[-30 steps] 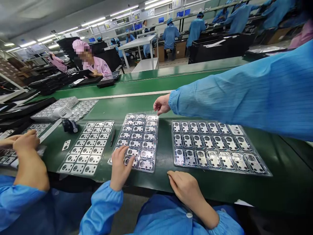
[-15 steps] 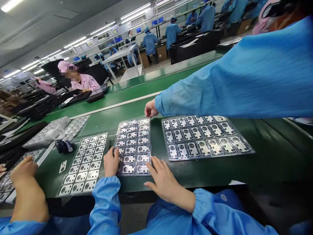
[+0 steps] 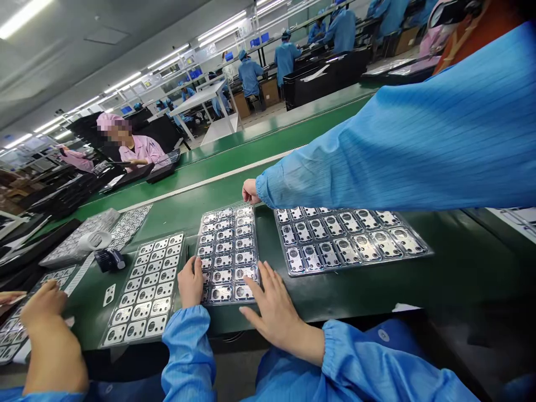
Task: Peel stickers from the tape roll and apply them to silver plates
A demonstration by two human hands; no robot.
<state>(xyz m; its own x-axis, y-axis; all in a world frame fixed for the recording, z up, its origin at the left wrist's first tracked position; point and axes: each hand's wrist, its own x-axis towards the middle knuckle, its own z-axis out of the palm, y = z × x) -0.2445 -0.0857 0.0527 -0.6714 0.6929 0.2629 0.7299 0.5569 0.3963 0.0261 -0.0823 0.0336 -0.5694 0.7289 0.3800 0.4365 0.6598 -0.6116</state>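
A clear plastic tray [image 3: 233, 254] filled with rows of silver metal plates lies flat on the green bench in front of me. My left hand [image 3: 191, 283] has its fingers curled at the tray's left edge, holding it there. On the opposite side, my right hand [image 3: 278, 307] rests with fingers spread, the fingertips on the lower right edge of the tray. A co-worker's hand [image 3: 250, 191], in a blue sleeve [image 3: 377, 151] reaching in from the right, is closed at the tray's far right corner; what it holds, if anything, is too small to tell.
Filled trays lie left [image 3: 146, 287] and right [image 3: 347, 240] of mine. Further left are a loose plate [image 3: 109, 295], a dark tape dispenser [image 3: 109, 259], a white tape roll [image 3: 94, 240] and another person's arm [image 3: 52, 346]. The bench's front edge is close to me.
The view has shifted slightly. My two hands stay at the tray's sides, and the co-worker's hand remains by its far corner. At far left, the other person's hands have moved a little.
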